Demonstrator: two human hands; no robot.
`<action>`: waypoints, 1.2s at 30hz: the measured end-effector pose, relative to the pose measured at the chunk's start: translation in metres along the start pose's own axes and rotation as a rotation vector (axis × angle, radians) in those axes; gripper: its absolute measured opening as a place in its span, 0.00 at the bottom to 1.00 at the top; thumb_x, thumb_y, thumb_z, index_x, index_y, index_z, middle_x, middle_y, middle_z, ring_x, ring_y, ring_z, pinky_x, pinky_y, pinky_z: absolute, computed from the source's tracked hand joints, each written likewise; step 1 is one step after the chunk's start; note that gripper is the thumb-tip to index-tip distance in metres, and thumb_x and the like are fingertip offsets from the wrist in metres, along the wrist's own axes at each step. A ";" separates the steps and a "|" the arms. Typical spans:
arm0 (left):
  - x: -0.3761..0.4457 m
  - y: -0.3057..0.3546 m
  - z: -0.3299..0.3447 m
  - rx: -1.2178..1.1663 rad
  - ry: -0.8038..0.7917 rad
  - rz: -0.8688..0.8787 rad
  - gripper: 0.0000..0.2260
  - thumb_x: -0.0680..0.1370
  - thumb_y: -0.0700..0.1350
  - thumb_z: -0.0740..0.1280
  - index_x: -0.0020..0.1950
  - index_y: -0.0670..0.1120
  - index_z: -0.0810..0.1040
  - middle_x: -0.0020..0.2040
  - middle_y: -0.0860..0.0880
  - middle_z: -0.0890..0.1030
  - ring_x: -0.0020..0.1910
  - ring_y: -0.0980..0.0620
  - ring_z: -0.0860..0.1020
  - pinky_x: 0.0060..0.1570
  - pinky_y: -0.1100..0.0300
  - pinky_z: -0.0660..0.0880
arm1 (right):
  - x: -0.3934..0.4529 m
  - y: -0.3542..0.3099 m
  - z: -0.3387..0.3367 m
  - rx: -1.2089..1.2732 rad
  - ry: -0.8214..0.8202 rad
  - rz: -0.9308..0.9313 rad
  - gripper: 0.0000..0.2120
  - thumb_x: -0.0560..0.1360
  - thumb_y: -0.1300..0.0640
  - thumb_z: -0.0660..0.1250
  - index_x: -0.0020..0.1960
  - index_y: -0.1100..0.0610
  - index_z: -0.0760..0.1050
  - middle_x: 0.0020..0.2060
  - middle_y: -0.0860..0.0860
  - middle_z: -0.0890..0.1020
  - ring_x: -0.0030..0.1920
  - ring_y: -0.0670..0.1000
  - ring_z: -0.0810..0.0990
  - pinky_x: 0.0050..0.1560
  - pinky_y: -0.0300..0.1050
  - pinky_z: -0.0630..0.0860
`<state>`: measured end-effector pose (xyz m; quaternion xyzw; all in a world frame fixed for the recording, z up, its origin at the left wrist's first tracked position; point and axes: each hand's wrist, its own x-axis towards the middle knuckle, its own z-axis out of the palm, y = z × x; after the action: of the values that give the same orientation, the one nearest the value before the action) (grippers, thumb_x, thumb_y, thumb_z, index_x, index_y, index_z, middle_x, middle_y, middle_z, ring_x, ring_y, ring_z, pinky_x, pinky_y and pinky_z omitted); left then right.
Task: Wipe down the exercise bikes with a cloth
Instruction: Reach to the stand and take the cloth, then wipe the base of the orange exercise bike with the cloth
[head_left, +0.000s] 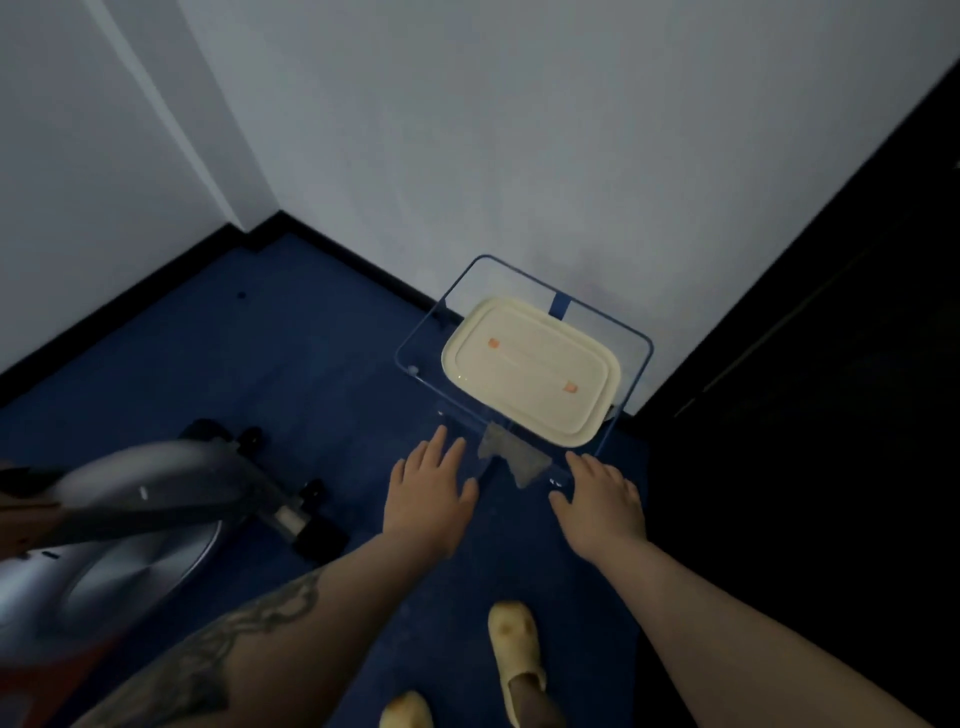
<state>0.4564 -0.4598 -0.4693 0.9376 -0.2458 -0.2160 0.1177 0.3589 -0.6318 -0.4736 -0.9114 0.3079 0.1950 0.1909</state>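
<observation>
A small grey cloth (511, 457) lies on the near edge of a clear glass side table (426, 332). My left hand (431, 491) hovers flat just left of the cloth, fingers apart, holding nothing. On the other side of the cloth my right hand (597, 499) is spread the same way, also with nothing in it. The silver and grey base of an exercise bike (130, 519) stands at the lower left on the blue floor.
A cream lidded container (535, 371) with two orange marks sits on the glass table. White walls with black skirting meet in the corner behind. A dark door or cabinet (805, 415) fills the right side. My feet in yellow slippers (514, 654) stand below.
</observation>
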 end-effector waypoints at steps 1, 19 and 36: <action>0.010 -0.001 0.005 0.011 -0.006 -0.004 0.25 0.81 0.55 0.53 0.78 0.53 0.52 0.80 0.50 0.48 0.78 0.47 0.50 0.76 0.50 0.48 | 0.012 0.000 0.003 0.005 -0.005 -0.009 0.29 0.80 0.46 0.56 0.78 0.51 0.51 0.76 0.50 0.57 0.75 0.53 0.56 0.75 0.51 0.52; 0.074 -0.007 0.079 -0.091 -0.080 -0.141 0.25 0.81 0.54 0.53 0.78 0.53 0.52 0.80 0.52 0.48 0.78 0.49 0.48 0.75 0.51 0.45 | 0.129 -0.017 0.048 -0.121 -0.133 -0.026 0.10 0.78 0.52 0.64 0.55 0.57 0.74 0.51 0.55 0.80 0.52 0.55 0.79 0.44 0.47 0.74; 0.019 -0.051 -0.014 -0.157 0.080 -0.339 0.27 0.80 0.54 0.58 0.77 0.52 0.56 0.79 0.50 0.52 0.76 0.47 0.56 0.75 0.50 0.53 | 0.063 -0.054 -0.013 -0.148 0.308 -0.637 0.04 0.76 0.56 0.67 0.46 0.57 0.75 0.37 0.52 0.78 0.35 0.51 0.77 0.34 0.46 0.71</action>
<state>0.4983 -0.4241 -0.4805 0.9613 -0.0620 -0.2140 0.1622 0.4427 -0.6288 -0.4796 -0.9917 0.0185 0.0077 0.1270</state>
